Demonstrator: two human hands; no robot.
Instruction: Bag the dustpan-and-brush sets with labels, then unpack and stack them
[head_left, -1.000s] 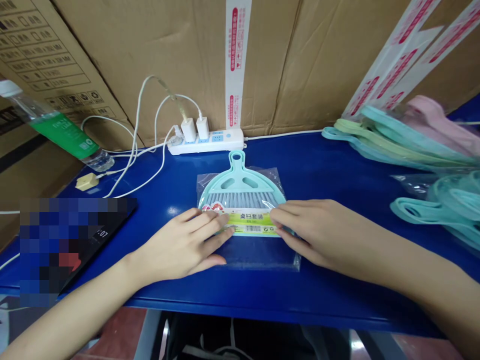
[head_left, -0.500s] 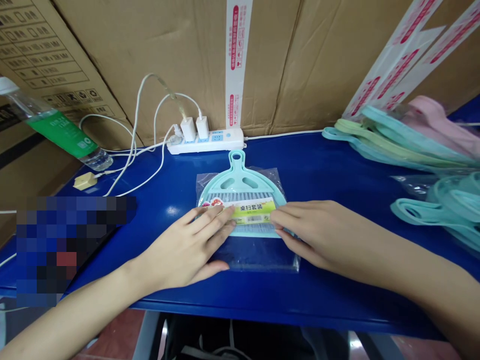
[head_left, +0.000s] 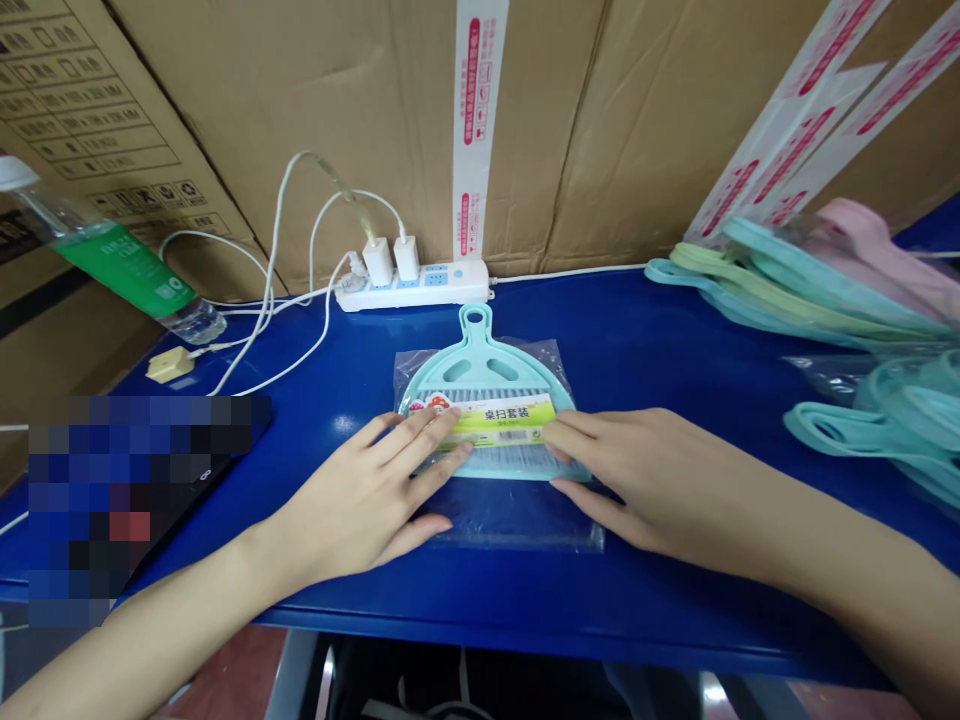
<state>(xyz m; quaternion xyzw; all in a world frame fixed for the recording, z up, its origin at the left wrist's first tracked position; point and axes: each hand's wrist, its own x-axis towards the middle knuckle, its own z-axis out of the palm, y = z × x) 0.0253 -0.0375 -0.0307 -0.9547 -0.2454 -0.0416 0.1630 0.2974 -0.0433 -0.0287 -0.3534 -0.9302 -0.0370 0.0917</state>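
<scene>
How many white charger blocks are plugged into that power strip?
2. One charger block, and just right of it another charger block, both upright on the white power strip. Cables at its left end could hide more.

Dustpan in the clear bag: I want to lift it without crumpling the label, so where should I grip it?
Grip the looped handle of the teal dustpan, pinching from above on the far side. It seems to stick out past the clear bag's top edge and lies flat, leaving it free, while the left hand and right hand sit at both ends of the label.
</scene>
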